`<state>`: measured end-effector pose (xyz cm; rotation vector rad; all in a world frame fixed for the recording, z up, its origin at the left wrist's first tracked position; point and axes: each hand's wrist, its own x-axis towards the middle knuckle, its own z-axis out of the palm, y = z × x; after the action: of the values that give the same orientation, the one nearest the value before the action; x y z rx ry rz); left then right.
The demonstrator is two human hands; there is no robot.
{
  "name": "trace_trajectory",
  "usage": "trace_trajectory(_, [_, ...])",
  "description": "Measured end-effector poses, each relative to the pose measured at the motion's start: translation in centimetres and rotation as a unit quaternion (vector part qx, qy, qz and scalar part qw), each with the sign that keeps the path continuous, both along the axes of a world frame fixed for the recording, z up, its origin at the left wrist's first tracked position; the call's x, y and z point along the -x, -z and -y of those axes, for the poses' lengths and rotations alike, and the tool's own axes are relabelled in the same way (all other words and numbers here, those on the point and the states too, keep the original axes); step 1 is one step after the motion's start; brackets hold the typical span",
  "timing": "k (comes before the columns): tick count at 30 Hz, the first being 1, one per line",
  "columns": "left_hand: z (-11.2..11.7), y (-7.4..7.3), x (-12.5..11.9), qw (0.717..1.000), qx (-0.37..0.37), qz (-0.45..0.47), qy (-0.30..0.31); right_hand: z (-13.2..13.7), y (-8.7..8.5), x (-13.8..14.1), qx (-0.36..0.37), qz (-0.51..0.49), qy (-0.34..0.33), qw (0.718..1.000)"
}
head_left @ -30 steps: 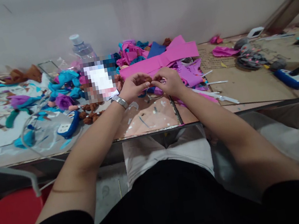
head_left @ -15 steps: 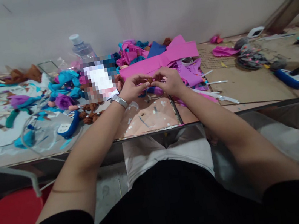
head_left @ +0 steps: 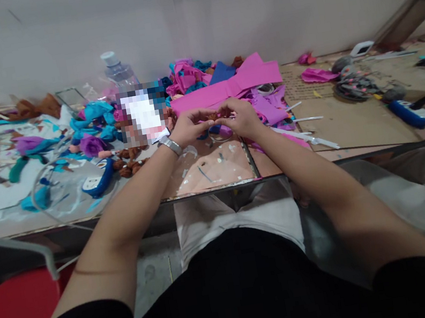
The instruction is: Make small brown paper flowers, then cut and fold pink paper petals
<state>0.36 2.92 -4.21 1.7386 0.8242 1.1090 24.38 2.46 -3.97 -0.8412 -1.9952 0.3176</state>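
My left hand (head_left: 190,127), a silver watch on its wrist, and my right hand (head_left: 241,116) meet fingertip to fingertip above the table. Both pinch one small brown crumpled piece (head_left: 214,116) between thumbs and forefingers. Under the hands lies a pinkish work surface (head_left: 214,167) flecked with scraps. Several similar brown pieces (head_left: 129,165) lie on the table to the left of my left wrist.
Pink paper strips (head_left: 233,86) and purple scraps lie behind the hands. Teal and purple paper flowers (head_left: 91,144) sit at left, with a plastic bottle (head_left: 119,71) behind. A blue glue gun (head_left: 96,181) lies at left, another blue tool (head_left: 410,112) at right on cardboard.
The fingers have shifted slightly on the brown piece, thumbs and forefingers drawing closer together. The view has tipped a little, so everything sits slightly lower in the picture.
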Motion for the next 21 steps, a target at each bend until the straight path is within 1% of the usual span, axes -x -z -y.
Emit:
trace_trajectory(3, [0.03,0.06,-0.09,1.000,0.003,0.011,0.001,0.20,-0.32,0.00,0.006,0.008,0.007,1.000])
trace_trajectory(7, [-0.05,0.14,-0.09,1.000,0.003,0.025,0.007,0.42,-0.65,-0.12,-0.013,0.022,0.017,1.000])
trace_trajectory(12, [-0.06,0.07,-0.11,0.999,0.010,0.030,0.005,0.19,-0.38,-0.28,-0.034,0.038,0.019,0.999])
trace_trajectory(16, [0.06,-0.01,-0.12,1.000,0.010,0.024,-0.008,0.17,-0.27,-0.30,-0.036,0.055,0.014,0.998])
trace_trajectory(21, [-0.05,0.21,-0.06,0.999,0.018,0.033,-0.002,0.26,-0.31,-0.33,-0.038,0.066,0.015,0.997])
